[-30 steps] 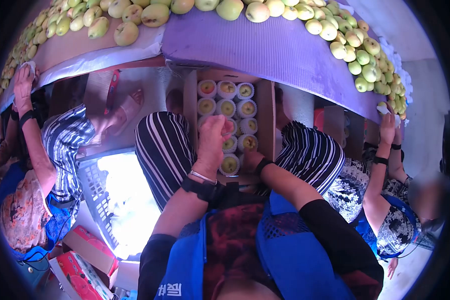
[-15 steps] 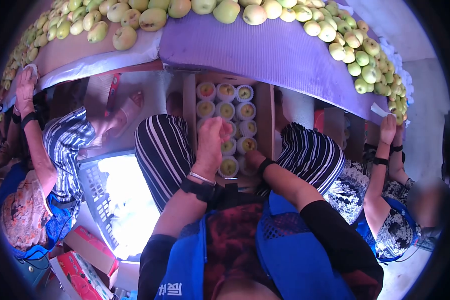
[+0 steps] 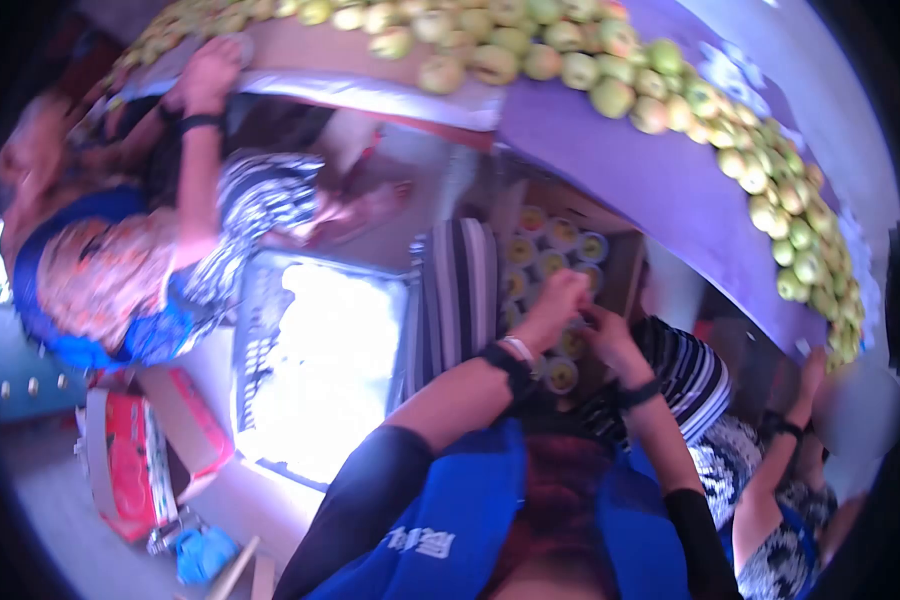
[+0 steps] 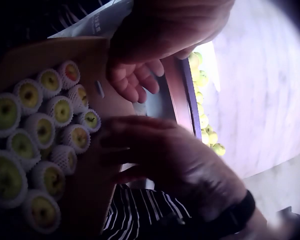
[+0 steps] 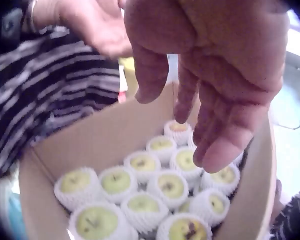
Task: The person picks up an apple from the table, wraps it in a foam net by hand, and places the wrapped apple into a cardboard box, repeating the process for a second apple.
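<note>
Both hands hover over a cardboard box [image 5: 75, 142] that holds rows of yellow-green apples in white foam nets [image 5: 170, 186]. My left hand [image 3: 558, 308] is above the apples, its fingers loosely bent and holding nothing in the left wrist view. Close beside it, my right hand [image 5: 210, 75] hangs with fingers relaxed and pointing down, nothing between them. In the left wrist view the right hand [image 4: 165, 150] reaches across the box's side. A small pale strip [image 4: 99, 89] lies by the box wall near the left hand's fingers.
A purple-covered table [image 3: 620, 150] edged with piled apples [image 3: 610, 97] stands in front. At left are a grey basket [image 3: 255, 375] with bright white contents and red fruit cartons [image 3: 125, 470]. People sit on both sides, their arms [image 3: 200, 180] at the table.
The head view has swung left, so the box now appears further right and tilted. My right hand has risen out of the box's near corner to beside the left hand.
</note>
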`<state>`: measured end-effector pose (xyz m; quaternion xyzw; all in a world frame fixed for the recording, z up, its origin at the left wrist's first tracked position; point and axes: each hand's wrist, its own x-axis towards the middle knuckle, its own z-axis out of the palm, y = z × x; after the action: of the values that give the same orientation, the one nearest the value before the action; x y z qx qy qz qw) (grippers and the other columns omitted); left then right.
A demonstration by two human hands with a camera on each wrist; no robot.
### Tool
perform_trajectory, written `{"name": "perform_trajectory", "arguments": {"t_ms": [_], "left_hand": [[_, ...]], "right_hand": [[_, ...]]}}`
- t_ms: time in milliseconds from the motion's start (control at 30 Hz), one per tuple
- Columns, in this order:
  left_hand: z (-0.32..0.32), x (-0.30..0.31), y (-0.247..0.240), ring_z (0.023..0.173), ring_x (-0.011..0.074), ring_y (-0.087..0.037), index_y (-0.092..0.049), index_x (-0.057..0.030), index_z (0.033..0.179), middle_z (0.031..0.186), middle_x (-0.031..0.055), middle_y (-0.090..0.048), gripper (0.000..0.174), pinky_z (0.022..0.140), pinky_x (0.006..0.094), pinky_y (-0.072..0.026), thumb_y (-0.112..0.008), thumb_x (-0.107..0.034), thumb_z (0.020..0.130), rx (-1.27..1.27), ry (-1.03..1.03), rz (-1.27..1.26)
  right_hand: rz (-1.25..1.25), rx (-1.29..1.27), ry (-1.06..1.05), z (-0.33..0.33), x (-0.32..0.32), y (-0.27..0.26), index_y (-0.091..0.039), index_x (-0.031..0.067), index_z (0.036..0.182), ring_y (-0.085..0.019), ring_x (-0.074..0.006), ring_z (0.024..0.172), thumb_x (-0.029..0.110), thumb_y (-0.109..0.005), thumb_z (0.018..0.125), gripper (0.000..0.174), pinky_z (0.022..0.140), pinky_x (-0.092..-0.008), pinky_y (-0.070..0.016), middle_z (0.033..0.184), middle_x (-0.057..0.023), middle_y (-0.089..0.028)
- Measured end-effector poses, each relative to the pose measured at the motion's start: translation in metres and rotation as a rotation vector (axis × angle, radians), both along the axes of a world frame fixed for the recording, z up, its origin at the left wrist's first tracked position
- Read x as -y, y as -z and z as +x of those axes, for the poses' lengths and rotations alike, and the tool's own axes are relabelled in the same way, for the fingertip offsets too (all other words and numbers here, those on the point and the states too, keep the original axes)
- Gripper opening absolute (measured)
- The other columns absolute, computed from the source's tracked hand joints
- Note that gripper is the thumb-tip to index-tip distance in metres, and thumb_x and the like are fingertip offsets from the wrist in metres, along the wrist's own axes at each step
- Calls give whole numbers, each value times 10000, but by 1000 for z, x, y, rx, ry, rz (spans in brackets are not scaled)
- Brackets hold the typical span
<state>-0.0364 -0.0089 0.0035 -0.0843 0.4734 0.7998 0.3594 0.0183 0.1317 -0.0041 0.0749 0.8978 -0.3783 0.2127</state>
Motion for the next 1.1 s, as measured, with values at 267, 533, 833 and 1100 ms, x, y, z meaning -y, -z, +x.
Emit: {"name": "perform_trajectory", "arguments": {"t_ms": [267,533,833,1100], "left_hand": [[-10,49,-92,767,123,-550,-502,-61,911,812,35,-556,156,686,255,-443,-443,-198,868,-190,27,339],[22,267,-89,793,153,-581,-527,-48,910,814,58,-590,182,698,270,-453,-471,-206,839,-351,-451,-436],[216,494,1,724,318,-595,-606,18,786,751,207,-600,257,664,372,-462,-427,-152,714,240,-1065,-1919],[273,502,65,669,203,-585,-558,-40,835,773,62,-579,155,617,339,-465,-445,-136,789,532,906,-2360]], "right_hand": [[-821,260,499,22,-8,-18,-518,7,1001,-585,-184,730,158,-546,778,271,615,-277,-482,870,-103,-587],[-680,243,550,10,10,6,-535,16,911,-573,-169,673,152,-527,802,175,573,-275,-468,791,-70,-580],[-505,224,424,-3,19,24,-546,21,886,-555,-146,619,128,-517,811,134,529,-258,-455,733,-42,-565],[-507,196,402,-2,17,38,-566,21,856,-545,-126,632,119,-515,812,118,577,-247,-461,734,-31,-562]]}}
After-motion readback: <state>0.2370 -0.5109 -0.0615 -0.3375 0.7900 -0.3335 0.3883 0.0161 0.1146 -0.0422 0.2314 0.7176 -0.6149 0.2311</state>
